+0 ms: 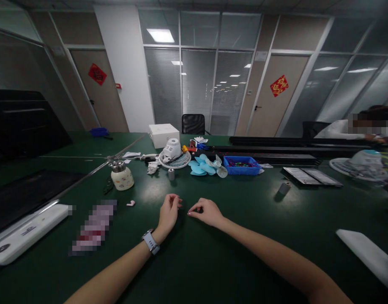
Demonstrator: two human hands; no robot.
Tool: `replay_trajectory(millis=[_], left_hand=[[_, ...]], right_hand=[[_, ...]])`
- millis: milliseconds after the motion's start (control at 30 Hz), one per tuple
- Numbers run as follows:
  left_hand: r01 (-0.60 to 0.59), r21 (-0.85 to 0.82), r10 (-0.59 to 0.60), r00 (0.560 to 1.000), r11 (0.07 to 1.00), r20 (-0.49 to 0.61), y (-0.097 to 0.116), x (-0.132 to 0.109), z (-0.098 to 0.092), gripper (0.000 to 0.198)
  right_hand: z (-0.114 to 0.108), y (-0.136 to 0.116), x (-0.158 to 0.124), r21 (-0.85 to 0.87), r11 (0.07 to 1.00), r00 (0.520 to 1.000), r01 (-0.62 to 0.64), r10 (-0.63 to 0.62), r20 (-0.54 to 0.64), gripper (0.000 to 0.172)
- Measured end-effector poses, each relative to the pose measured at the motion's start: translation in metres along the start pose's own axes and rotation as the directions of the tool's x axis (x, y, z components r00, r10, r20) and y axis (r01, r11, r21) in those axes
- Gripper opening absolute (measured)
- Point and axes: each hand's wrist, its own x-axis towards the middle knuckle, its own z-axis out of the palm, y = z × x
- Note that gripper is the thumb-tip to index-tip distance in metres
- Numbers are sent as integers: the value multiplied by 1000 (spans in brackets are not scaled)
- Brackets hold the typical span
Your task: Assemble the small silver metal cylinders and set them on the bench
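Observation:
Both my hands rest on the dark green table (194, 261), close together near its middle. My left hand (169, 212), with a watch (150, 242) on its wrist, has its fingers curled loosely inward. My right hand (206, 211) lies a little to the right with its fingers curled and fingertips pinched towards the left hand. Whether either holds anything small I cannot make out. A small white earbud-like piece (131, 203) lies to the left of my left hand.
Farther back lie a dismantled white fan (174, 154), light blue fan blades (204, 166), a blue tray (241, 165), a white box (164, 134), a cream bottle (121, 175) and a small grey cylinder (284, 188). A white keyboard (25, 234) sits left. A person sits at far right.

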Motion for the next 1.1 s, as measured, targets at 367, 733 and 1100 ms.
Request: replay_trajectory(millis=[367, 733, 1100], left_hand=[[25, 40, -27, 998, 999, 55, -4, 2, 1, 30], [6, 52, -11, 995, 999, 96, -4, 2, 1, 31], [3, 49, -8, 996, 999, 93, -3, 0, 1, 30]], right_hand=[[-202, 139, -79, -162, 860, 615, -485, 203, -762, 31], [-250, 229, -125, -46, 553, 422, -832, 576, -701, 37], [-251, 245, -121, -42, 575, 447, -817, 585, -677, 40]])
